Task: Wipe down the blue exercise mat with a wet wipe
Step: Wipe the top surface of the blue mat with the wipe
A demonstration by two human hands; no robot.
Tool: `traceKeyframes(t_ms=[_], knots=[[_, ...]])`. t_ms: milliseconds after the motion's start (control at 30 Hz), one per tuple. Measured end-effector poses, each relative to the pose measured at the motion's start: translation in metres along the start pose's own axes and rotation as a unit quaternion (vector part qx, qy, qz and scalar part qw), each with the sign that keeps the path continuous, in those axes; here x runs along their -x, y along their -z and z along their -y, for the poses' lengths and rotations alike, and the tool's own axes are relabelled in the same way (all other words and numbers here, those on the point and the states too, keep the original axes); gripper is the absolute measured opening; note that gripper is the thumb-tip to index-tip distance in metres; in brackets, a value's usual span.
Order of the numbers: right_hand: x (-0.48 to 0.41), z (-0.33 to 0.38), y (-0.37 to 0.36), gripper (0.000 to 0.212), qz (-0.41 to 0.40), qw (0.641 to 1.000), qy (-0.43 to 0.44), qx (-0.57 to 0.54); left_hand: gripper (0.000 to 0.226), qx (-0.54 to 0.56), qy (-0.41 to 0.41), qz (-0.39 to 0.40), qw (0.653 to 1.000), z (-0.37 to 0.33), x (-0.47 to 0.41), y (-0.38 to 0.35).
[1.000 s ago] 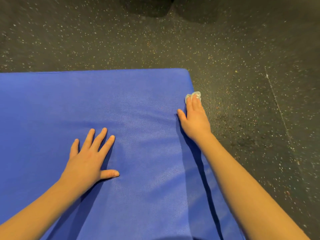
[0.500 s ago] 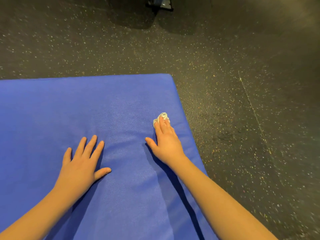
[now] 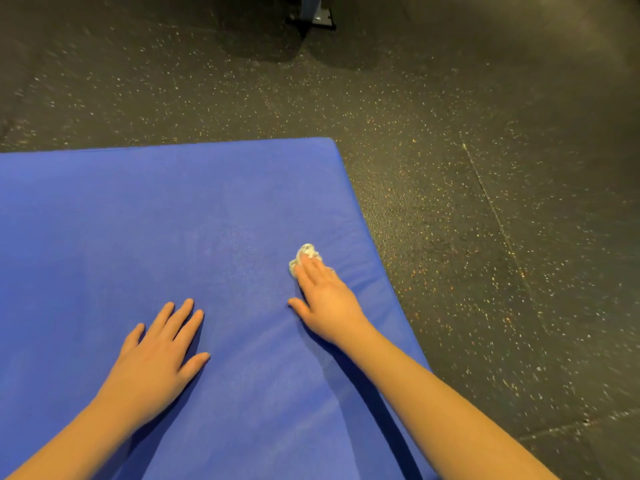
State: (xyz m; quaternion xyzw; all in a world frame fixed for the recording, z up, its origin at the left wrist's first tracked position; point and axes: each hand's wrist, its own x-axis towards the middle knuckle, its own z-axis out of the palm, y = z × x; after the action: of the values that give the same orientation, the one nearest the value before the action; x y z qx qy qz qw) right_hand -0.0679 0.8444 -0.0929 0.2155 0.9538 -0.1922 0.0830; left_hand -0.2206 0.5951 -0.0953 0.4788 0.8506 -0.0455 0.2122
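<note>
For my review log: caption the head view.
Right hand presses a crumpled wet wipe onto the blue exercise mat; left hand rests flat.

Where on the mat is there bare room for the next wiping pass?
Bare mat spreads from the left hand to the far edge, plus a gap between it and the right hand. Crowded around the wipe, near the right edge.

A gym floor.
Speckled black rubber flooring [image 3: 450, 168] surrounds a blue exercise mat [image 3: 138, 220]; beyond the mat stands a metal equipment foot [image 3: 313, 20].
</note>
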Motion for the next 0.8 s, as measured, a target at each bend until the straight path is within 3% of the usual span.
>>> traceKeyframes(t_ms=[67, 133, 200, 300, 400, 500, 667, 800], knots=[[0.006, -0.001, -0.004, 0.067, -0.022, 0.997, -0.079, -0.013, 0.089, 0.03, 0.018, 0.0, 0.999, -0.005, 0.01, -0.001], [0.018, 0.013, -0.011, 0.07, -0.014, 0.994, -0.095, -0.043, 0.098, 0.061, 0.03, 0.012, 0.998, -0.012, 0.021, -0.002], [0.038, 0.033, -0.018, 0.07, 0.024, 0.997, -0.024, -0.067, 0.097, 0.072, 0.039, 0.011, 0.997, -0.018, 0.031, -0.002], [0.063, 0.037, -0.022, 0.064, 0.056, 0.996, 0.066, -0.034, 0.078, 0.072, 0.046, 0.018, 0.996, -0.025, 0.046, -0.002], [0.063, 0.021, -0.019, 0.061, 0.0, 0.999, -0.031, -0.022, 0.067, 0.067, 0.053, 0.027, 0.996, -0.03, 0.057, -0.002], [0.072, 0.026, -0.021, 0.063, -0.004, 0.992, -0.122, -0.025, 0.068, 0.068, 0.058, 0.031, 0.996, -0.033, 0.064, -0.005], [0.127, 0.053, -0.021, 0.054, 0.065, 0.995, 0.034, -0.064, 0.08, 0.095, 0.062, 0.019, 0.993, -0.033, 0.078, -0.015], [0.139, 0.032, -0.016, 0.052, 0.035, 0.998, -0.036, -0.044, 0.095, 0.106, 0.051, 0.015, 0.993, -0.032, 0.087, -0.017]])
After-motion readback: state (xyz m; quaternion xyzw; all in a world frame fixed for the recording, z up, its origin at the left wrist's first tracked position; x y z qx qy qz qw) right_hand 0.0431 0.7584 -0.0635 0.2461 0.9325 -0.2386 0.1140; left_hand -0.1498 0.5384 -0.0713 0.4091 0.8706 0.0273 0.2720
